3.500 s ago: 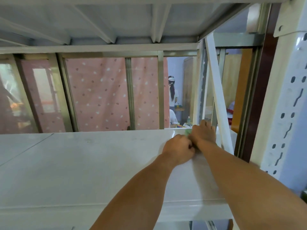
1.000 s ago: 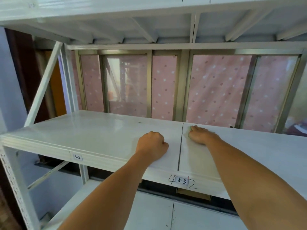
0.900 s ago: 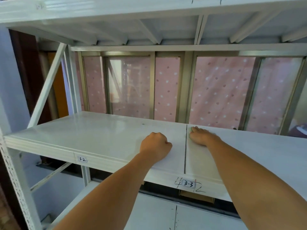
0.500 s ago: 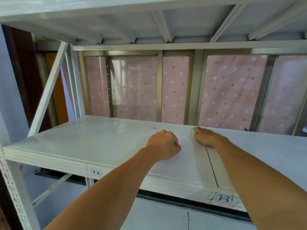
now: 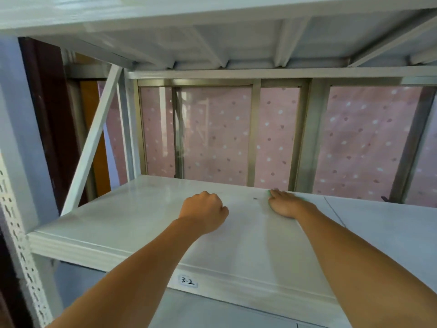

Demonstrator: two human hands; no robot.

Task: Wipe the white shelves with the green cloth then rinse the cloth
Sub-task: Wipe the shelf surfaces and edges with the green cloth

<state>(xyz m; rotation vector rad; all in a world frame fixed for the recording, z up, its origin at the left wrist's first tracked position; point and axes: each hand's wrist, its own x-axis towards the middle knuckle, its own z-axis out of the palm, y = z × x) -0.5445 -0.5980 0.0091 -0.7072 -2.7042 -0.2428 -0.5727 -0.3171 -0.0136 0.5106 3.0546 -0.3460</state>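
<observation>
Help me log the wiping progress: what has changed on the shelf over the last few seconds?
The right hand, pressing the green cloth flat, slid left along the shelf from its right end, across the seam, onto the board with the 3-2 label. The left hand moved left alongside. Unchanged: the left hand stays a fist on the shelf, the cloth stays under the right hand; nothing released.

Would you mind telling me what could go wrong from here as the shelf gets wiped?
1. The cloth, mostly hidden under the flat right hand, lies near the back edge of the shelf; a push further back might drop it behind.
2. The dark speck just left of that hand could be missed if the stroke passes by it.
</observation>
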